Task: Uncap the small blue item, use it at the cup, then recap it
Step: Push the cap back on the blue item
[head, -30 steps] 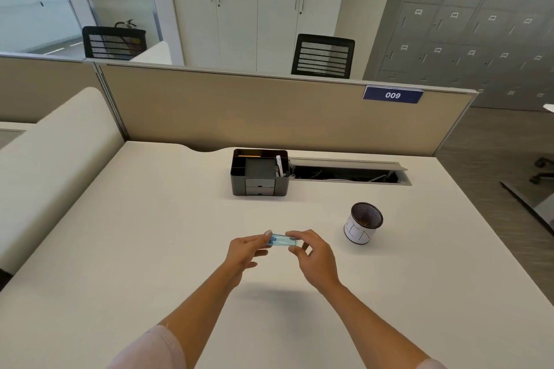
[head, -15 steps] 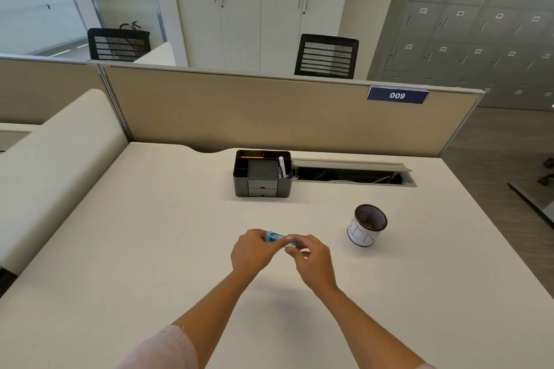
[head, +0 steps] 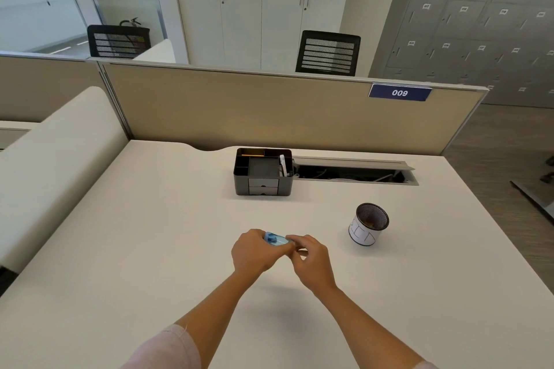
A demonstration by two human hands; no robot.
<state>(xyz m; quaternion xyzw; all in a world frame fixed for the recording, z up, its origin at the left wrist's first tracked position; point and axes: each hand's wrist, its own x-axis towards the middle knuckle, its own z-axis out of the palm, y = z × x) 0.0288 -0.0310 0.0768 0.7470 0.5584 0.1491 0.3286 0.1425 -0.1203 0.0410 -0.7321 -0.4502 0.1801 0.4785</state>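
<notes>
A small translucent blue item [head: 275,239] is held above the middle of the desk between both hands. My left hand [head: 251,252] wraps around its left end. My right hand [head: 311,260] pinches its right end with thumb and fingertips. Most of the item is hidden by fingers, so I cannot tell where its cap is. The cup [head: 368,224], a dark mesh pot with a white paper wrap bearing black lines, stands upright to the right of my hands, apart from them.
A black desk organiser [head: 263,172] with drawers and pens sits at the back centre. An open cable tray [head: 353,171] runs to its right. A beige partition [head: 269,111] closes the desk's far edge. The desk's right edge [head: 497,234] drops to the floor.
My hands have closed in toward each other, covering more of the blue item. My left hand has gone from a fingertip pinch to a fuller grip. The cup has not moved.
</notes>
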